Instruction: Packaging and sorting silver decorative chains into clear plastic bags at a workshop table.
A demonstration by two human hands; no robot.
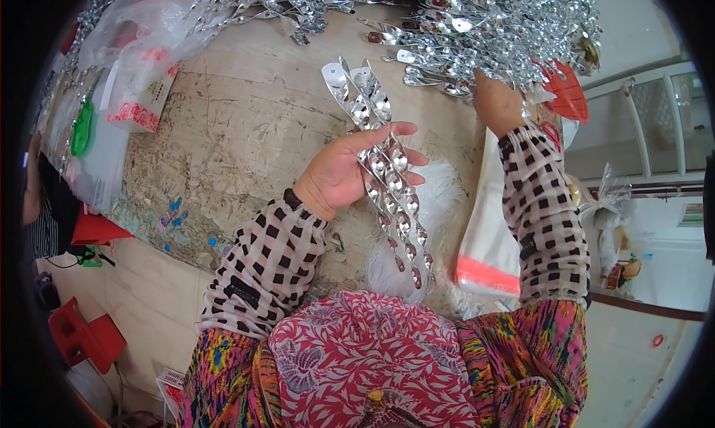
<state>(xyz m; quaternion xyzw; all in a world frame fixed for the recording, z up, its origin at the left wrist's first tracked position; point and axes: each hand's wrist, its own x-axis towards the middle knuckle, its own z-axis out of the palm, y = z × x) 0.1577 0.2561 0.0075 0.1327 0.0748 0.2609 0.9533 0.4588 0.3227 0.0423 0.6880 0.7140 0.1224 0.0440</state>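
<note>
Silver twisted strips (pixel 400 181) lie in my loosely gripping left hand (pixel 346 166) above the table (pixel 238 115), my right hand (pixel 497 104) at the heap (pixel 506 33), its grip hidden (print on the box (pixel 139 115) unreadable)

Glossy metallic strips (pixel 392 181), rough matt tabletop (pixel 246 93), filmy plastic bag (pixel 138 22)

Silver strips (pixel 491 37), cut off above, seemingly hide fingertips of the right hand (pixel 499 105).

Head-worn fisheye view, from above, facing down, close over the table (pixel 238 123)
</note>
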